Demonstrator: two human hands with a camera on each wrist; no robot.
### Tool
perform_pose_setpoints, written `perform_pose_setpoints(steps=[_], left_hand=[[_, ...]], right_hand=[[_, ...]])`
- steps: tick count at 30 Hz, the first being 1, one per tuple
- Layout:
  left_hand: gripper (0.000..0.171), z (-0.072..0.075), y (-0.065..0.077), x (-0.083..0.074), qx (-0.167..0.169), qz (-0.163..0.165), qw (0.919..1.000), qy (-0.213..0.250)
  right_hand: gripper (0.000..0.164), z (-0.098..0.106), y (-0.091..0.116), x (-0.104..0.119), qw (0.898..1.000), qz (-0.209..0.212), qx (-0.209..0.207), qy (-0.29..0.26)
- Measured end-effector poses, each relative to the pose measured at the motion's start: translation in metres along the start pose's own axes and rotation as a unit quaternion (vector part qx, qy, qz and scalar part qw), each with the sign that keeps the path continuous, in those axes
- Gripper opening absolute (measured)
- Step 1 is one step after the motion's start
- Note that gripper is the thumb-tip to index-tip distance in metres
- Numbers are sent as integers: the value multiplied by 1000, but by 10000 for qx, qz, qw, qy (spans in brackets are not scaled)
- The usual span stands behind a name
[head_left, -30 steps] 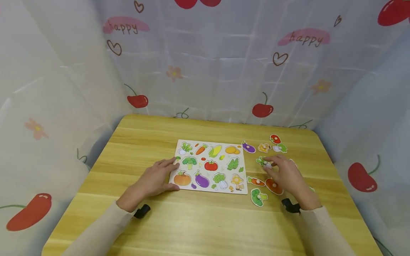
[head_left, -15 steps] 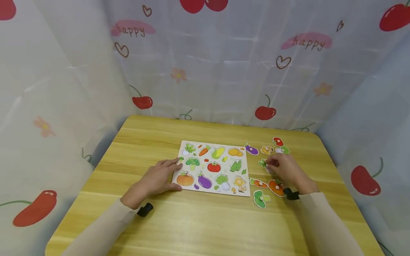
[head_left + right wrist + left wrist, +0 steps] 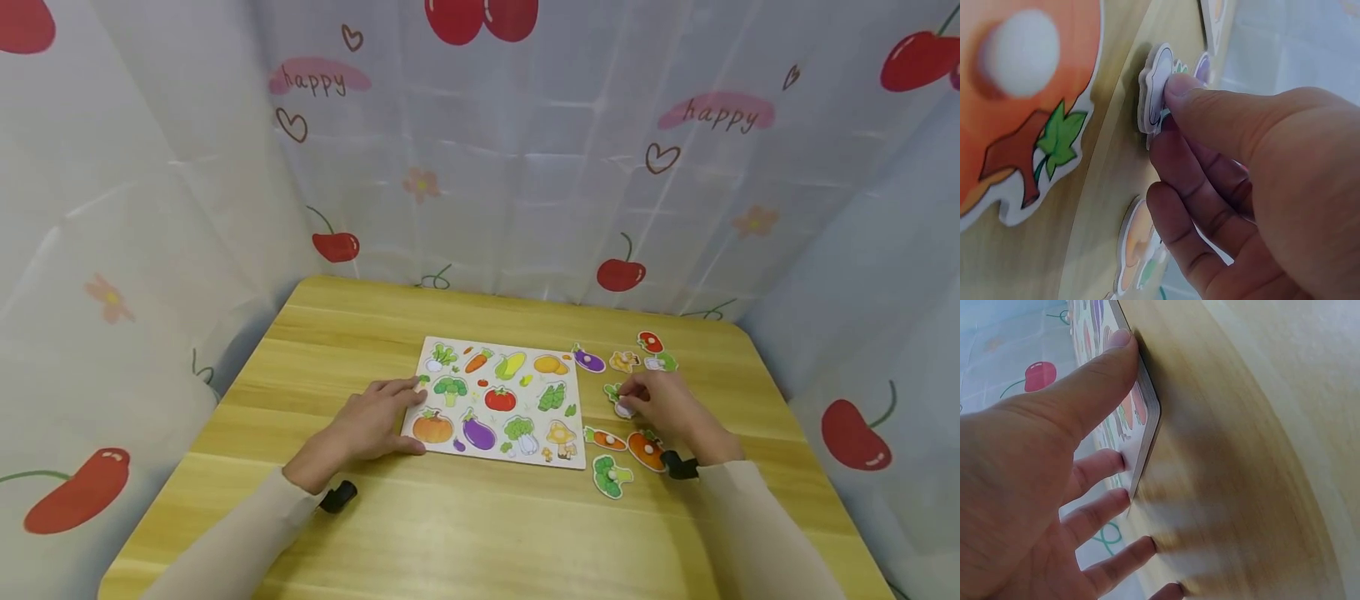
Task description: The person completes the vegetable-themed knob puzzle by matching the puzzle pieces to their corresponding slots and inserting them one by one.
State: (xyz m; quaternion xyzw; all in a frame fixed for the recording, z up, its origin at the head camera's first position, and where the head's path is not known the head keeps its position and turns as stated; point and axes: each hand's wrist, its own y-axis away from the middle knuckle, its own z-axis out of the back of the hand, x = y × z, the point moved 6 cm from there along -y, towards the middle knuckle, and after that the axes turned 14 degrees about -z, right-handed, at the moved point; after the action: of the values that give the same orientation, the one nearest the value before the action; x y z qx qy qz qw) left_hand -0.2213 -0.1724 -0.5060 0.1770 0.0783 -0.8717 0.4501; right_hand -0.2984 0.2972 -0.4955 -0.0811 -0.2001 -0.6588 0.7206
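Observation:
A white wooden puzzle board [image 3: 495, 407] printed with vegetables lies on the table. My left hand [image 3: 375, 419] rests at its left end; in the left wrist view the thumb [image 3: 1107, 372] lies over the board's edge and the fingers spread along the corner. To the right of the board, my right hand [image 3: 671, 408] pinches a turnip puzzle piece [image 3: 614, 397] with green leaves and a white root. The right wrist view shows thumb and forefinger together at the turnip piece [image 3: 1155, 87], its knob hidden behind the fingertips.
Around the right hand lie knobbed pieces: a carrot [image 3: 606, 439], a pumpkin [image 3: 647, 451], a broccoli [image 3: 611, 477], an eggplant [image 3: 589, 358], a mushroom [image 3: 623, 361], a tomato [image 3: 650, 342] and a bok choy [image 3: 662, 362]. A printed curtain [image 3: 510, 192] stands behind the table.
My right hand's thumb and fingers have come together on the turnip piece, which stays near its place. The left hand keeps its place on the board; the head view has shifted slightly.

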Motion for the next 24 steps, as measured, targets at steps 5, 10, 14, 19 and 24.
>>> perform_pose_setpoints(steps=[5, 10, 14, 19, 24], left_hand=[[92, 0, 1, -1, 18, -55, 10000, -48], [92, 1, 1, -1, -3, -102, 9999, -98], [92, 1, 1, -2, -9, -114, 9999, -87], [92, 3, 2, -2, 11, -139, 9999, -73], [92, 2, 2, -2, 34, -126, 9999, -53]], right_hand=[[8, 0, 2, 8, 10000, -22, -67, -7], [8, 5, 2, 30, 9993, 172, -332, -54], [7, 6, 0, 51, 9980, 379, -470, -200], [7, 0, -10, 81, 9963, 529, -510, -442], [8, -7, -16, 111, 9949, 675, -568, -493]])
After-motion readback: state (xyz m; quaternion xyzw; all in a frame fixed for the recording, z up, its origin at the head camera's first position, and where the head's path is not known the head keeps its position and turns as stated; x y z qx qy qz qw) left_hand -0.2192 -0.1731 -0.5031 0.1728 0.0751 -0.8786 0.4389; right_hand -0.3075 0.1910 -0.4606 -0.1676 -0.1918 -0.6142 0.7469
